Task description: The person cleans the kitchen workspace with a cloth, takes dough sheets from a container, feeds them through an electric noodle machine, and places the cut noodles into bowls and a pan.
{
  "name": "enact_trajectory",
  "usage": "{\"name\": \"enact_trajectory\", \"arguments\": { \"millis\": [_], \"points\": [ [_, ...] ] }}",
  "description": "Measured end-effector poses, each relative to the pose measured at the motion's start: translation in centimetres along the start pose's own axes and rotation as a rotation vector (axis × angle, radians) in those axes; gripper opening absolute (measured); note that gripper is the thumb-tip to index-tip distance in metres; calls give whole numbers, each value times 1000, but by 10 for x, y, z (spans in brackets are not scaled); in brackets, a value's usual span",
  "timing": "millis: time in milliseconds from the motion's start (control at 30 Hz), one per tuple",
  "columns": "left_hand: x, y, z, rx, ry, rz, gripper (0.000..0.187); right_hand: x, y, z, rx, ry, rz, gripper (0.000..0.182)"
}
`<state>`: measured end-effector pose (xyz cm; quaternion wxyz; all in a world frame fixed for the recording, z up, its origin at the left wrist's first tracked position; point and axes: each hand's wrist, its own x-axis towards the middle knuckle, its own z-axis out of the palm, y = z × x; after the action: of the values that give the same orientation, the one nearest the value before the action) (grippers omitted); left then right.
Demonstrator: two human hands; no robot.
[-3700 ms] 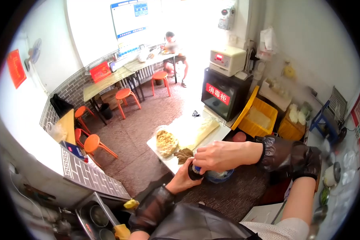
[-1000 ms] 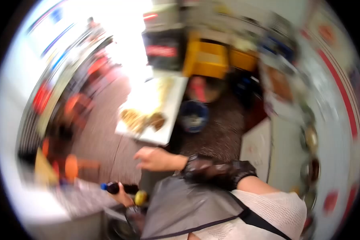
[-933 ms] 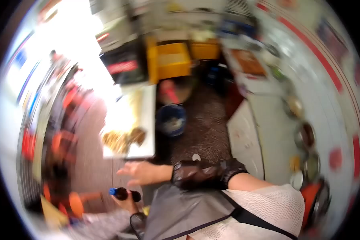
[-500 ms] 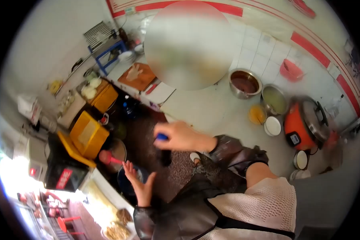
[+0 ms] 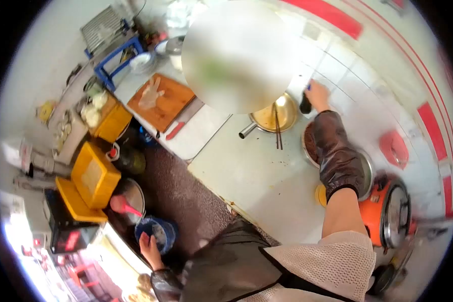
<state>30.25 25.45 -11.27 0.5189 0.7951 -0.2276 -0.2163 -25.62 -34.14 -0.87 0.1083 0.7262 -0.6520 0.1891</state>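
My right hand (image 5: 318, 95) reaches to the back of the counter beside the tiled wall, its fingers closed round the top of a dark bottle (image 5: 305, 104) with a bit of blue showing. Below that forearm is a metal pot (image 5: 308, 146) with dark reddish contents, partly hidden by the sleeve. To the left of the bottle, a metal pan (image 5: 268, 119) holds a pair of chopsticks (image 5: 278, 132). My left hand (image 5: 149, 247) is low on the left, beside a blue bucket (image 5: 172, 235), with its thumb and fingers apart.
An orange cooker (image 5: 375, 216) stands at the right, near a pink basket (image 5: 393, 148). A wooden board (image 5: 161, 111) with a clear glove and a red-handled knife (image 5: 175, 131) are at the left. Yellow crates (image 5: 96, 173) and a pink ladle (image 5: 121, 204) sit lower left. A blurred disc covers the top middle.
My right hand has moved up and right, from over the floor to the back of the counter, with the bottle. My left hand has dropped down and left. The view has shifted, showing the pan.
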Motion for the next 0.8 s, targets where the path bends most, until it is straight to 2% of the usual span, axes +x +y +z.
{"name": "enact_trajectory", "arguments": {
  "millis": [100,133,167,200,233,267,333,367,400,467,567,633,733,800],
  "points": [
    [22,-11,6,-27,45,-45,44,-1,53,69,95,27,-4,33],
    [25,-8,15,-6,51,-22,44,-1,73,101,132,-9,109,33],
    [31,-5,18,20,72,-2,44,5,100,131,167,35,25,35],
    [34,3,22,60,79,-5,44,4,103,137,176,91,29,35],
    [39,10,25,103,88,-7,45,10,118,132,30,-122,-55,40],
    [46,4,28,95,132,13,45,20,149,142,-299,-220,-447,49],
    [62,-11,27,156,197,50,45,30,123,104,-123,-357,119,65],
    [69,-15,25,221,212,65,45,40,111,88,-241,-416,223,70],
    [76,-16,22,222,249,53,44,31,47,40,43,-298,416,71],
    [86,-15,10,224,290,25,44,66,62,59,-320,7,-24,63],
    [102,-27,-18,167,348,6,45,60,-168,-53,89,-212,112,49],
    [122,-73,-46,75,397,-3,45,59,-269,-57,501,-131,-141,41],
    [137,-82,-103,99,457,-4,45,30,-459,-99,785,-233,-394,34],
    [141,-76,-147,-20,532,-35,44,-2,-580,-129,921,-311,-584,30]
  ]
}}
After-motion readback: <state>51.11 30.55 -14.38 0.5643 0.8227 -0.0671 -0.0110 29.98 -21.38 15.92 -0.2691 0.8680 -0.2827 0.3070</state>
